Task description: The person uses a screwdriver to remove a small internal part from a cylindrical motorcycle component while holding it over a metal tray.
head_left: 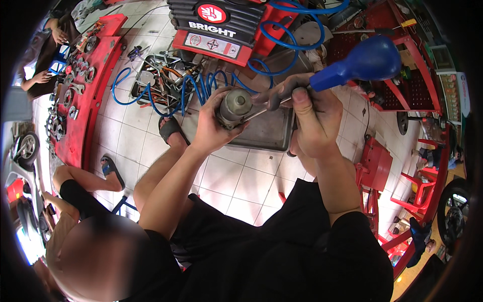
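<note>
A grey cylindrical metal part (233, 108) with a rounded end and a small central boss, like a small motor, sits in my left hand (211, 122), whose fingers wrap round it. In my right hand (316, 118) is a screwdriver (359, 63) with a large, bulbous blue handle, pinched by the thumb and fingers near the lower end of the handle. Its thin metal shaft slants down to the left, and the tip reaches the side of the metal part. Whether the tip touches it or lies behind it, I cannot tell.
Below my hands lies a grey metal tray (264, 136) on white floor tiles. A tool-filled tray (161, 80), a coiled blue air hose (201, 89) and a red-black machine (214, 25) stand beyond. Left is a red bench (75, 143) with parts; another person (90, 246) sits close at left.
</note>
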A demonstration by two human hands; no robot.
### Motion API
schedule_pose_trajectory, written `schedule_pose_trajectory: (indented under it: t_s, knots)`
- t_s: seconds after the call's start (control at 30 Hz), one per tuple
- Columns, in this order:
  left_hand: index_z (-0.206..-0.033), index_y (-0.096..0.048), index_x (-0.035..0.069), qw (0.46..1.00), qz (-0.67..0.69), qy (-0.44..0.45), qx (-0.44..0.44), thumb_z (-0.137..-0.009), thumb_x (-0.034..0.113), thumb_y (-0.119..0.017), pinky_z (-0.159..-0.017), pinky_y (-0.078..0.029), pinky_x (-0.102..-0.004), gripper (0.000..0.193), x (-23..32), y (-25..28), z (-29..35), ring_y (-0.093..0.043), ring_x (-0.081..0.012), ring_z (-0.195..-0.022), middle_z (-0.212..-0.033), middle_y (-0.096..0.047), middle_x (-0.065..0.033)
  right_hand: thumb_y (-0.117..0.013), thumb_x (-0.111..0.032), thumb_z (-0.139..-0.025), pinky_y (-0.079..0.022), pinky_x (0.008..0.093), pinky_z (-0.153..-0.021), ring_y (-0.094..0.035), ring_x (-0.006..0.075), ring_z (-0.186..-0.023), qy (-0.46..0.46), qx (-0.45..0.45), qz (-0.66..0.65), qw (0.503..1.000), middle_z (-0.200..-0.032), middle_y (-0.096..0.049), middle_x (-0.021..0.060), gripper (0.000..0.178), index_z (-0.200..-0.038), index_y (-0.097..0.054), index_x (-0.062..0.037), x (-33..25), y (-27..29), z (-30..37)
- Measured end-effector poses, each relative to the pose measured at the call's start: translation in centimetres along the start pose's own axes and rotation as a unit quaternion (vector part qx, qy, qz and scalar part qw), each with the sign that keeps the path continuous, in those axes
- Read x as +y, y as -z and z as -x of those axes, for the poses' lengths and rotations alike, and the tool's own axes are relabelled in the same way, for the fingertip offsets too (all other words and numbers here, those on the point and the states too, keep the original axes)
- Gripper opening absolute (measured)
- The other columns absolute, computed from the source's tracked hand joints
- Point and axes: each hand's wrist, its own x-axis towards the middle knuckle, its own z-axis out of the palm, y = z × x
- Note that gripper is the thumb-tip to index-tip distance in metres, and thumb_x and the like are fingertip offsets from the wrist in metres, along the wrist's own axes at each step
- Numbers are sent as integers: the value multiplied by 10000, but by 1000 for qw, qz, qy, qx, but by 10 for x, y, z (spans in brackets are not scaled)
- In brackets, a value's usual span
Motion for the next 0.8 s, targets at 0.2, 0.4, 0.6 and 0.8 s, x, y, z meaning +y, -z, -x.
schedule_pose_trajectory:
  t_s: [0.2,0.4,0.6,0.8]
  knots:
    - [-1138,-603,-18,1000,0,13,12,-588,60,-847,-944,-489,-357,607,-8,0,1,-624,-291,-1093,-1204,-608,-146,-525,-70,-1002,-510,272,-723,-656,142,-766,34,8,-108,994,-855,-679,90,148,-1025,-620,41,11,-5,-2]
    - [-1153,-585,-27,999,8,36,7,-587,71,-847,-937,-494,-351,631,-9,-9,2,-630,-284,-1080,-1193,-610,-151,-598,-15,-932,-510,295,-755,-660,166,-808,-32,-45,26,998,-905,-679,105,130,-1037,-647,44,-6,6,0]
    - [-1146,-601,4,996,27,-79,14,-541,148,-851,-913,-503,-387,670,-25,-4,10,-635,-320,-1027,-1128,-622,-177,-801,9,-690,-467,377,-976,-598,236,-1134,-141,-79,-45,986,-1245,-588,144,491,-1148,-624,23,-40,-1,2]
    - [-1171,-595,7,997,-19,-78,-7,-548,150,-855,-940,-492,-399,690,-4,-3,10,-622,-347,-1071,-1191,-604,-166,-893,-242,-643,-483,513,-982,-636,306,-1068,4,-96,-126,987,-1211,-597,216,942,-1385,-391,51,-57,-18,-30]
